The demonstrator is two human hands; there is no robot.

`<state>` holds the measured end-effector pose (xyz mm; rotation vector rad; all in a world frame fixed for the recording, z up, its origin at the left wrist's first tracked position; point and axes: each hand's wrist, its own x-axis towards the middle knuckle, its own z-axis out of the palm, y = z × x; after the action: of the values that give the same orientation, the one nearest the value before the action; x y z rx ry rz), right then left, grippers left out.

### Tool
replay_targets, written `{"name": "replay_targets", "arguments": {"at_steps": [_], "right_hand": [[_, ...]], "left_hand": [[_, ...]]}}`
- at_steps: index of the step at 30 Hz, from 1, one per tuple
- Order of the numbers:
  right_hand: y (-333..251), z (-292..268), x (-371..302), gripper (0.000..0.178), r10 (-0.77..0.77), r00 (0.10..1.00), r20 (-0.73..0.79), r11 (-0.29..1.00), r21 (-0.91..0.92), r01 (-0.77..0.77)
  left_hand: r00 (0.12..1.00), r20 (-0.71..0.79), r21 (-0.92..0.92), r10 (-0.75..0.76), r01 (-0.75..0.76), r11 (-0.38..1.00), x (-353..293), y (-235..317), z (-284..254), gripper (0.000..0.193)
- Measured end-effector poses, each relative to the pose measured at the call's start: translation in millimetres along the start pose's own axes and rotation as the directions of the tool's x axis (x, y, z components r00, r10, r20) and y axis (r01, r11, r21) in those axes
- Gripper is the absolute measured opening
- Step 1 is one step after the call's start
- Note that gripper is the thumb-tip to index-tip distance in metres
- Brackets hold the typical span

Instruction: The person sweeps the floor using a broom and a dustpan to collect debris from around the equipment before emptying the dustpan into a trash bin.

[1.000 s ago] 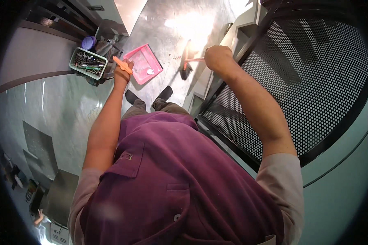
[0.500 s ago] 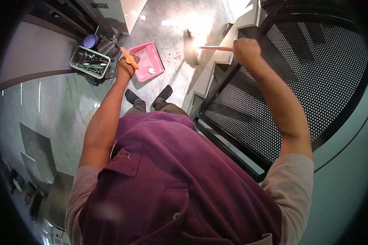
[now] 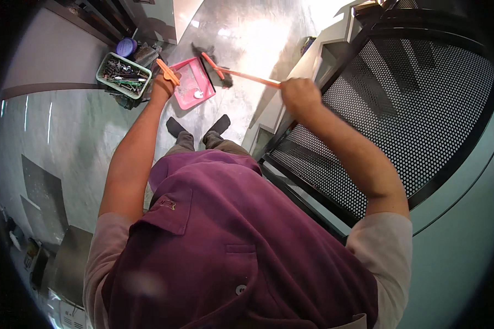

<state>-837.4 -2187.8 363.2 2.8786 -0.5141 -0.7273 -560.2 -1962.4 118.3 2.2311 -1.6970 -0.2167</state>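
My left hand [image 3: 162, 89] is closed around the orange handle of a pink dustpan [image 3: 187, 103], which rests on the floor in front of my feet. A small white piece [image 3: 198, 94] and some fine dirt lie in the pan. My right hand [image 3: 301, 97] grips the orange stick of a broom [image 3: 249, 77], held slanting to the left. Its orange head with dark bristles is down at the dustpan's dark front lip. Whether the bristles touch the lip, I cannot tell.
A pale green basket [image 3: 107, 82] full of pens or small tools stands left of my left hand, beside a purple round container [image 3: 126, 47]. White stair steps [image 3: 291, 88] and a black perforated metal panel [image 3: 389, 109] rise close on my right. A white cabinet [image 3: 159, 19] stands ahead.
My right hand has swung left, bringing the broom head from the bright floor by the steps to the dustpan's lip. Scattered bits beside the pan are now mostly covered. The dustpan has shifted slightly left.
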Motion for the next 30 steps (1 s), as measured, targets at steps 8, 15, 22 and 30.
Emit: {"name": "replay_targets", "arguments": {"at_steps": [8,15,22,30], "right_hand": [[57.6,-31.4,-44.8,0.015,0.109,0.994,0.003,0.991,-0.077,-0.109],[39.0,-2.7,-98.0,0.022,0.269,0.952,0.144,0.96,0.042,-0.277],[-24.1,49.3,-107.1,0.018,0.299,0.841,0.451,0.862,0.25,-0.441],[-36.7,34.0,-93.3,0.02,0.309,0.844,0.438,0.837,0.296,-0.46]], "left_hand": [[0.99,0.019,-0.234,-0.136,0.137,0.963,22.8,-12.5,32.4,0.024],[0.995,0.046,-0.199,-0.094,0.101,0.975,24.7,-30.1,48.2,0.027],[0.994,0.103,-0.134,-0.038,0.052,0.99,19.4,16.7,-7.6,0.007],[0.988,0.077,-0.035,0.131,-0.129,0.991,-6.4,21.5,-17.1,0.007]]}}
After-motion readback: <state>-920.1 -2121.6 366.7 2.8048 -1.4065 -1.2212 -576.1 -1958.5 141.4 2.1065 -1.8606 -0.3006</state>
